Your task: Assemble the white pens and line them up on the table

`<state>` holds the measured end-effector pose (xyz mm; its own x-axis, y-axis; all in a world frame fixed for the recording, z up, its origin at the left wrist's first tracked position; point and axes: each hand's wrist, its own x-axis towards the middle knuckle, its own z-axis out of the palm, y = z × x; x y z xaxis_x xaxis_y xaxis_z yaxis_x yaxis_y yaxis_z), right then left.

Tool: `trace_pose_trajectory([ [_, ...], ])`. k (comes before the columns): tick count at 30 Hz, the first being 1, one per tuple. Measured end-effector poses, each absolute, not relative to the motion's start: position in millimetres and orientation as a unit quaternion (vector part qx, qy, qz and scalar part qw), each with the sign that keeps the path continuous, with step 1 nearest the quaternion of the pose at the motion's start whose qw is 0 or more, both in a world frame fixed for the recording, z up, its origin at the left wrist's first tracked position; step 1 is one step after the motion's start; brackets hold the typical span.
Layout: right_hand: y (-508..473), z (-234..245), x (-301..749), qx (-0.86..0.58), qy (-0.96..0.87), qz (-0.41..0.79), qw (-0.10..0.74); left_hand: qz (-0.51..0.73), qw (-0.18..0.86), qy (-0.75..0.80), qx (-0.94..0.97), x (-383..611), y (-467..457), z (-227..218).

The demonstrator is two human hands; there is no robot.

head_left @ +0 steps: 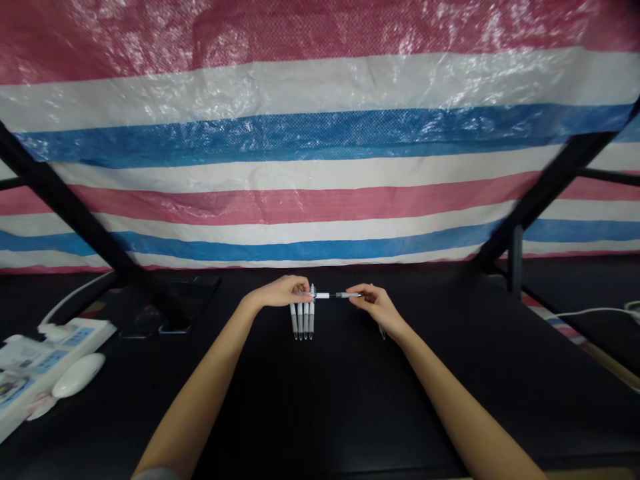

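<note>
Left hand [280,291] pinches one end of a pen [330,295] above four pens [303,319] lying in a row; our right hand [373,301] grips its other end. Uneven pulling could, we judge, scatter that row.

tarp [320,153]: red, white, blue stripes | table [320,400]: black | pens [303,319]: white-grey | power strip [35,363]: white
</note>
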<state>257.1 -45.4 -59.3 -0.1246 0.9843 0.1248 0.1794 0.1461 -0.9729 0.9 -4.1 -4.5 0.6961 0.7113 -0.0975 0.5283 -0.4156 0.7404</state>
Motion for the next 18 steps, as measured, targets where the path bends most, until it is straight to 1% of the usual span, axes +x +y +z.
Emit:
trace_pose_trajectory([
  [5, -43.5, -61.9, 256.8, -0.473, -0.609, 0.455, 0.445, 0.124, 0.395, 0.371, 0.831, 8.1, -8.1, -5.7],
  [13, -43.5, -62.2, 258.5, -0.474, -0.615, 0.449, 0.443, 0.121, 0.372, 0.371, 0.842, 12.6, -10.1, -5.8],
  [18, -43.4, -62.5, 258.2, -0.468, -0.623, 0.449, 0.438, 0.119, 0.386, 0.367, 0.838, 14.4, -11.7, -5.9],
])
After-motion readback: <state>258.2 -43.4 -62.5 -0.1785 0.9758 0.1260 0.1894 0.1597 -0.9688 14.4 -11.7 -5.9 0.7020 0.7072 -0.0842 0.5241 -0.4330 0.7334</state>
